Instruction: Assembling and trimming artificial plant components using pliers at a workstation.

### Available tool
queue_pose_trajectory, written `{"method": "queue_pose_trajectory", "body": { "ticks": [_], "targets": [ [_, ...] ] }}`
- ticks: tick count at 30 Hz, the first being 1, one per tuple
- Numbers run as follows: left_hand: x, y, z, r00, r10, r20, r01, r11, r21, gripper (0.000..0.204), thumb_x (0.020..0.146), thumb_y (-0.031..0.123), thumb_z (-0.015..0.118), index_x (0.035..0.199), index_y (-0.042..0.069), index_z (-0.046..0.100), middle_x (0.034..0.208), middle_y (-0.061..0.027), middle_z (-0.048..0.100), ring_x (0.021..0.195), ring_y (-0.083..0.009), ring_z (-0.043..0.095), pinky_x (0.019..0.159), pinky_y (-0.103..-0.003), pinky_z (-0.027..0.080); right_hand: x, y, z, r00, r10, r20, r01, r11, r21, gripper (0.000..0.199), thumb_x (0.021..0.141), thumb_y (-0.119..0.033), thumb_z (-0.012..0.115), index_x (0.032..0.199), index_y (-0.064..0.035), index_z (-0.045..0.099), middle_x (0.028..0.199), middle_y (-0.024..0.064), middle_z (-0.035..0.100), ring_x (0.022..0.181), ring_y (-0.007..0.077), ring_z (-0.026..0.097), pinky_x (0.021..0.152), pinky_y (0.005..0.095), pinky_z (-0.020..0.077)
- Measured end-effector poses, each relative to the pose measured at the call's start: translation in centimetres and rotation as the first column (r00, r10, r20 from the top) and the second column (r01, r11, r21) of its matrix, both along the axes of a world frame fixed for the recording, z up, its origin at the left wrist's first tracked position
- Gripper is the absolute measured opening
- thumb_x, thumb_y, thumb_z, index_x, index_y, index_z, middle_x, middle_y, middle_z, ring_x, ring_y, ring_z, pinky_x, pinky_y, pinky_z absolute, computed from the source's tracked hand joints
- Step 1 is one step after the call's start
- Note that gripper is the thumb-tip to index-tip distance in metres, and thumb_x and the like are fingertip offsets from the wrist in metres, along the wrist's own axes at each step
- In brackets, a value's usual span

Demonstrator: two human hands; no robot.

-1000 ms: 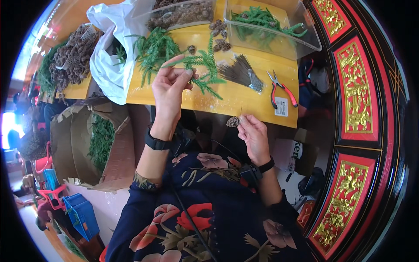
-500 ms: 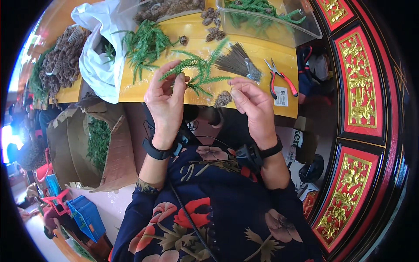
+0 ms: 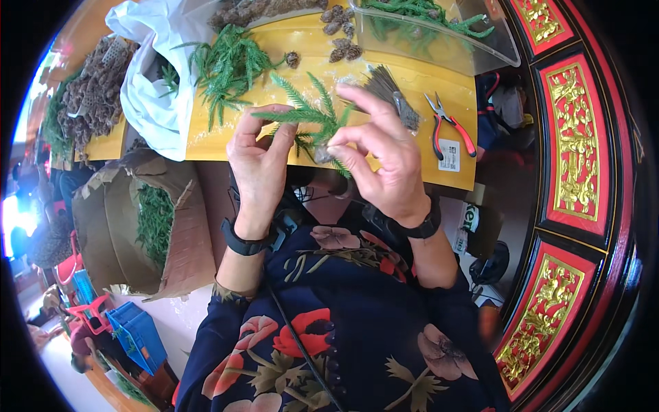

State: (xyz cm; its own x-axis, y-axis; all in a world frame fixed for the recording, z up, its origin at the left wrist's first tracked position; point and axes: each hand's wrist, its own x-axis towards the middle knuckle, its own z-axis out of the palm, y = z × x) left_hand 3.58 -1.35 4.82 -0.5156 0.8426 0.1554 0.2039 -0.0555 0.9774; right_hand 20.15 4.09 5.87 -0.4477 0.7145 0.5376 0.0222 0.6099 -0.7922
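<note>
Above the table's near edge, my left hand pinches the base of a green artificial pine sprig between thumb and forefinger. Its branches fan out to the right. My right hand is up against the sprig, thumb and forefinger pinched together and the other fingers partly raised. A small brown pine cone, blurred by motion, is at those fingertips, close to the sprig's lower stem. Whether cone and sprig touch cannot be made out. A bundle of thin dark wire stems lies beyond my right hand.
Red-handled pliers rest right on the yellow tabletop. At the back are loose pine cones, a green sprig pile and a clear plastic box. A white bag stands left; a cardboard box sits below.
My right hand has moved left, carrying the pine cone from beside the sprig up to its stem. My left hand keeps its hold, nearly still.
</note>
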Motion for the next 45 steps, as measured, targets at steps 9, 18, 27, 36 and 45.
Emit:
{"method": "queue_pose_trajectory", "body": {
  "ticks": [9,18,27,36,45],
  "targets": [
    [-0.6,-0.1,-0.2,0.999,-0.032,0.001,0.032,0.999,0.016,0.014,0.083,-0.002,0.064,0.097,-0.002,0.062,0.085,-0.0015,0.061,0.085,-0.0070,0.058,0.067,-0.020,0.048,-0.5,0.0,-0.9,0.989,0.072,0.132,-0.084,0.993,0.082,0.006,0.079,0.004,0.066,0.083,0.0014,0.063,0.110,0.0149,0.063,0.082,0.0164,0.064,0.068,0.0276,0.0514],
    [-1.5,0.1,0.0,0.799,-0.028,0.601,0.130,0.983,-0.127,0.010,0.086,0.007,0.065,0.095,0.002,0.065,0.085,-0.0013,0.064,0.076,-0.0072,0.059,0.062,-0.022,0.047,1.5,0.7,-2.0,0.981,-0.035,-0.189,-0.055,0.889,-0.455,0.004,0.086,0.000,0.061,0.087,0.0035,0.063,0.117,0.0146,0.060,0.077,0.0105,0.057,0.070,0.0244,0.0465],
    [-1.7,0.3,-0.7,0.854,-0.055,0.518,0.162,0.973,-0.165,0.012,0.085,0.010,0.067,0.094,0.003,0.068,0.081,-0.0004,0.065,0.070,-0.0066,0.056,0.062,-0.019,0.042,2.7,-0.7,-3.1,0.935,-0.014,-0.354,-0.299,0.503,-0.811,0.014,0.092,-0.008,0.055,0.096,0.0028,0.063,0.109,0.0100,0.060,0.073,0.0072,0.050,0.065,0.0216,0.0409],
    [-0.3,0.4,0.6,0.746,-0.091,0.660,0.134,0.991,-0.015,0.020,0.088,0.009,0.063,0.107,0.001,0.064,0.096,-0.0030,0.064,0.079,-0.0090,0.058,0.075,-0.022,0.046,1.7,-1.2,-4.5,0.925,-0.053,-0.376,-0.324,0.407,-0.854,0.017,0.094,-0.010,0.055,0.103,0.0021,0.061,0.098,0.0053,0.062,0.078,0.0092,0.054,0.069,0.0227,0.0432],
    [0.3,-0.3,-0.5,0.570,-0.191,0.799,0.201,0.975,0.090,0.023,0.091,0.006,0.058,0.114,0.002,0.060,0.108,-0.0057,0.064,0.098,-0.0099,0.058,0.086,-0.024,0.046,1.0,-2.2,-5.6,0.809,-0.186,-0.558,-0.467,0.373,-0.801,0.020,0.097,-0.011,0.050,0.110,0.0010,0.058,0.104,0.0070,0.063,0.091,0.0131,0.058,0.080,0.0290,0.0443]
  ]
}}
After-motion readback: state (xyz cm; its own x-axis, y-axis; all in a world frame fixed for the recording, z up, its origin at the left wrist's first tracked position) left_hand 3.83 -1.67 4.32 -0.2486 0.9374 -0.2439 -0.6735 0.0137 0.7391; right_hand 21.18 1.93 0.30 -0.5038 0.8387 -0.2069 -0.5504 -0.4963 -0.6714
